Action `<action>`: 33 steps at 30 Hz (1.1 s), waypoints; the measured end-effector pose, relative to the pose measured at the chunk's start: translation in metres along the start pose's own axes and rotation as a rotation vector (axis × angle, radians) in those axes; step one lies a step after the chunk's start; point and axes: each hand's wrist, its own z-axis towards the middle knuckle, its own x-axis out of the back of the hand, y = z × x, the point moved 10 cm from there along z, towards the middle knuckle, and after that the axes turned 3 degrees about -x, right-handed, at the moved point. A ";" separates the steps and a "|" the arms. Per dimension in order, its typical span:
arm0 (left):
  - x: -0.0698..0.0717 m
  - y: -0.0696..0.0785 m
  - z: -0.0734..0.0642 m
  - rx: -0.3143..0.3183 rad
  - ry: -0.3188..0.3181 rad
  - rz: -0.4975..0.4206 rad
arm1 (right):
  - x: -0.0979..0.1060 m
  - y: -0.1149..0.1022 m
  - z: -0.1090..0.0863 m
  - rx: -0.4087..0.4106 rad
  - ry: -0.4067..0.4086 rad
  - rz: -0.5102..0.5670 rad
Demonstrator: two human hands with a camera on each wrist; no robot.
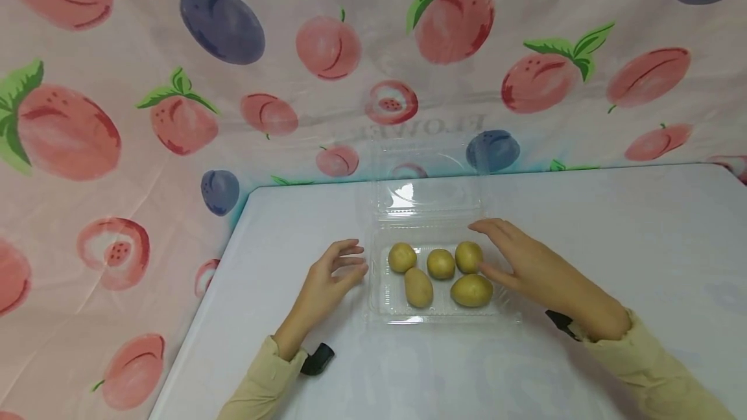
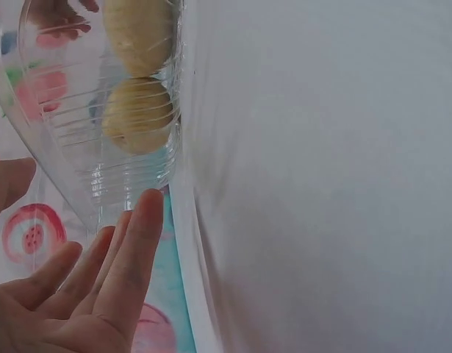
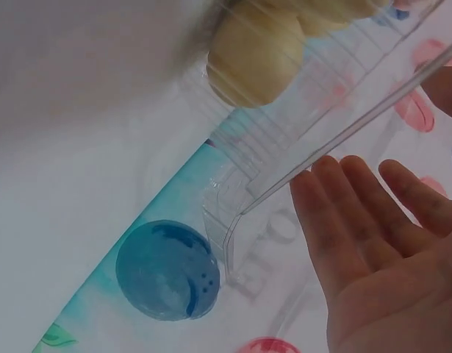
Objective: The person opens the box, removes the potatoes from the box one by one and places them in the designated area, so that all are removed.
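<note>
A clear plastic clamshell box lies on the table with its lid raised at the back. Several yellow-brown potatoes sit loose inside it, also seen through the ribbed wall in both wrist views. My left hand is beside the box's left wall, fingers loosely extended and holding nothing. On the other side, my right hand reaches over the right rim with its fingers extended, thumb near the right-hand potatoes. In the right wrist view its fingertips are right at the box's edge.
A white-covered table carries the box. Behind and to the left hangs a pink cloth printed with fruit. Small black devices are worn at both wrists, by the cuffs of light sleeves.
</note>
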 end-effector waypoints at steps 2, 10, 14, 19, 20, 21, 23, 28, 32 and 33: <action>-0.001 0.000 0.000 -0.006 -0.008 -0.005 | -0.003 -0.001 0.000 -0.004 -0.021 0.012; -0.013 -0.002 0.000 -0.005 -0.092 -0.107 | -0.012 -0.004 -0.002 0.033 -0.074 0.040; -0.018 -0.001 -0.001 -0.007 -0.132 -0.117 | -0.014 -0.009 -0.002 0.083 -0.073 0.046; -0.019 -0.002 -0.001 -0.007 -0.145 -0.096 | -0.018 -0.013 -0.003 0.101 -0.090 0.057; -0.019 -0.003 -0.001 -0.005 -0.148 -0.098 | -0.019 -0.013 -0.003 0.101 -0.094 0.062; -0.019 -0.003 -0.001 -0.004 -0.151 -0.099 | -0.020 -0.014 -0.003 0.102 -0.098 0.070; -0.019 -0.003 -0.001 0.001 -0.156 -0.106 | -0.021 -0.016 -0.003 0.110 -0.109 0.091; -0.019 0.000 -0.002 0.002 -0.161 -0.120 | -0.027 -0.021 -0.002 0.136 -0.163 0.108; -0.020 0.002 -0.003 -0.002 -0.161 -0.134 | -0.033 -0.023 -0.002 0.157 -0.191 0.079; -0.021 0.002 -0.003 0.000 -0.161 -0.141 | -0.034 -0.023 -0.002 0.167 -0.194 0.072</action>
